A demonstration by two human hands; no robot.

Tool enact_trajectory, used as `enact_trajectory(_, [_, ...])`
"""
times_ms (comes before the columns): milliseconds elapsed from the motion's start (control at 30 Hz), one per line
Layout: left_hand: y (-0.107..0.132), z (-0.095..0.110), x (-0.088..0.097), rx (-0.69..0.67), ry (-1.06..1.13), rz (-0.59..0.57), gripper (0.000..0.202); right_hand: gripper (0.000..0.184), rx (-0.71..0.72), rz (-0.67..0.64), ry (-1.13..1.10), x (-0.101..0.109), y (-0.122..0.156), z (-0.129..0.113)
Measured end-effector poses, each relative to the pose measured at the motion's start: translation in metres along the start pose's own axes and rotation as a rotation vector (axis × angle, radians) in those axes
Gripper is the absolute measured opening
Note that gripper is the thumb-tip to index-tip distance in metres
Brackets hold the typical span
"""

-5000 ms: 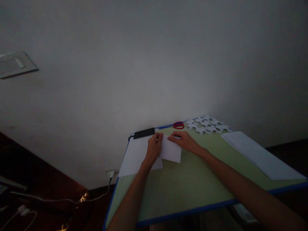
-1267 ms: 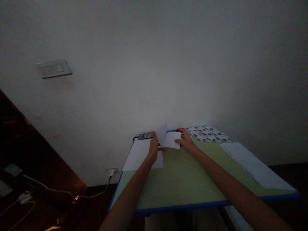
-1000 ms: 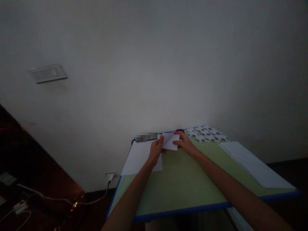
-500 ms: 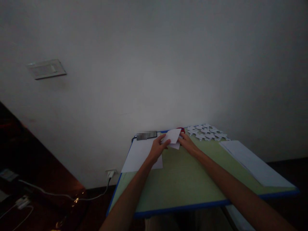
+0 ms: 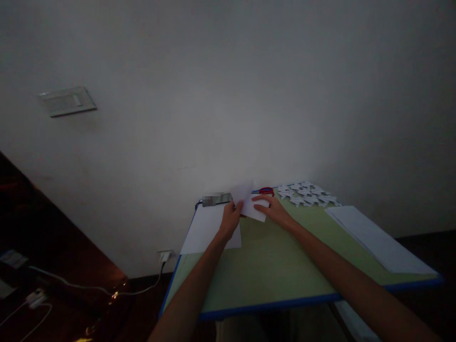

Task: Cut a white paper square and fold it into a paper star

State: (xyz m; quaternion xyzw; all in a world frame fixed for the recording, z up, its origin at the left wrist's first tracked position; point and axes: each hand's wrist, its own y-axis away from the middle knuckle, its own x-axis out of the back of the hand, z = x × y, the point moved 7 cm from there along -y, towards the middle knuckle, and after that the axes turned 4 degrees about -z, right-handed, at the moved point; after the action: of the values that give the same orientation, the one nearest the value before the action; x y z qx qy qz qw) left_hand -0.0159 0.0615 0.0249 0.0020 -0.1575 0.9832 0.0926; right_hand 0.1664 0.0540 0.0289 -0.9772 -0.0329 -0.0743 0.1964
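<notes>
A folded sheet of white paper (image 5: 254, 212) is held up over the far middle of the table, its upper leaf standing and blurred. My left hand (image 5: 231, 219) is closed on its left side, thumb in front. On the right, my right hand (image 5: 273, 210) lies against the lower leaf, thumb and fingers spread apart. Just behind the paper are red-handled scissors (image 5: 266, 191), partly covered by it. A flat white sheet (image 5: 203, 232) lies under and left of my left hand. Near its far edge rests a phone (image 5: 223, 198).
Several folded white paper pieces (image 5: 306, 194) lie grouped at the table's far right corner. A stack of white sheets (image 5: 381, 242) lies along the right side. The green table (image 5: 278, 266) has a blue edge and stands against the wall. A plug (image 5: 164, 257) with a cable sits low left.
The paper has opened out, its upper leaf swinging up and left with my left hand. My right fingers have spread over the lower leaf. More of the scissors shows.
</notes>
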Motion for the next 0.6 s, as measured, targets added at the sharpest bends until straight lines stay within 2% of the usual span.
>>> enact_trajectory(133, [-0.003, -0.005, 0.014, -0.001, 0.006, 0.109, 0.058, 0.030, -0.013, 0.040, 0.051, 0.004, 0.000, 0.008])
enact_trajectory(233, [-0.002, -0.003, 0.018, -0.003, 0.003, 0.141, 0.058, 0.030, -0.018, 0.070, 0.055, 0.007, -0.001, 0.011])
enact_trajectory(300, [0.000, -0.001, 0.015, 0.010, 0.003, 0.120, 0.057, 0.035, -0.017, 0.086, 0.029, 0.007, -0.002, 0.011])
enact_trajectory(433, [0.005, -0.001, 0.002, 0.066, 0.018, -0.001, 0.056, 0.049, -0.005, 0.100, -0.048, 0.008, -0.003, 0.006])
enact_trajectory(600, [0.008, -0.004, -0.010, 0.105, 0.034, -0.089, 0.054, 0.037, 0.013, 0.094, -0.119, 0.010, -0.003, -0.002])
